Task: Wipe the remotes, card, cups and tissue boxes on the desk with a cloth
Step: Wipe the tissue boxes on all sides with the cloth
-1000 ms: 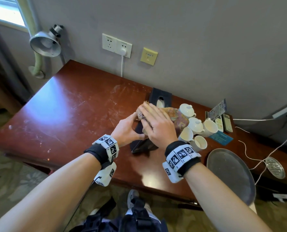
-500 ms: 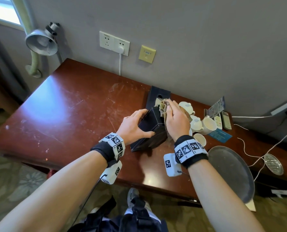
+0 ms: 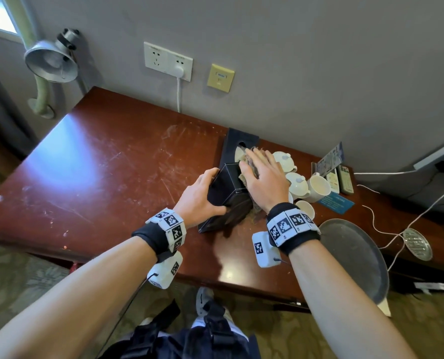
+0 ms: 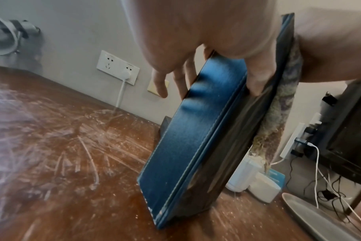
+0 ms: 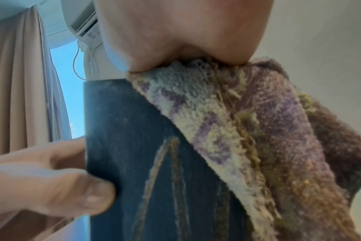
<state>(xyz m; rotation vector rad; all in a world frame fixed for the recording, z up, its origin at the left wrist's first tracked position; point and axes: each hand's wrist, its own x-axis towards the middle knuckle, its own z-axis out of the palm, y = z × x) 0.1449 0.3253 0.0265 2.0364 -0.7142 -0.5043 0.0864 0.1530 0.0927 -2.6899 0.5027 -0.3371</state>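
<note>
The dark tissue box point(image 3: 227, 189) stands on end on the red-brown counter point(image 3: 106, 177), a little tilted, with its lower edge on the wood. The left hand point(image 3: 198, 199) holds it from the 9 o'clock side: the thumb lies on the near face and the other fingers point(image 4: 161, 81) are curled around the far edge, so these fingers are holding the box. The right hand point(image 3: 265, 182) is at the 3 o'clock side of the box, with fingers almost straight and lying together, and it presses a worn purple and beige cloth point(image 5: 247, 130) flat against the box's right face. One corner of the cloth hangs down under the palm.

A second dark tissue box point(image 3: 239, 142) lies flat on the counter at 12 o'clock from the first one, close to the wall, with white tissue showing in its opening. At 3 o'clock of the hands stand several white cups point(image 3: 318, 186), two of them with lids, very near to each other. More to 3 o'clock two remotes point(image 3: 344, 178) lie side by side near the wall, and a blue card point(image 3: 336, 202) lies flat just before them. A round grey tray point(image 3: 355, 257) rests at 4 o'clock, partly over the counter's front edge.
</note>
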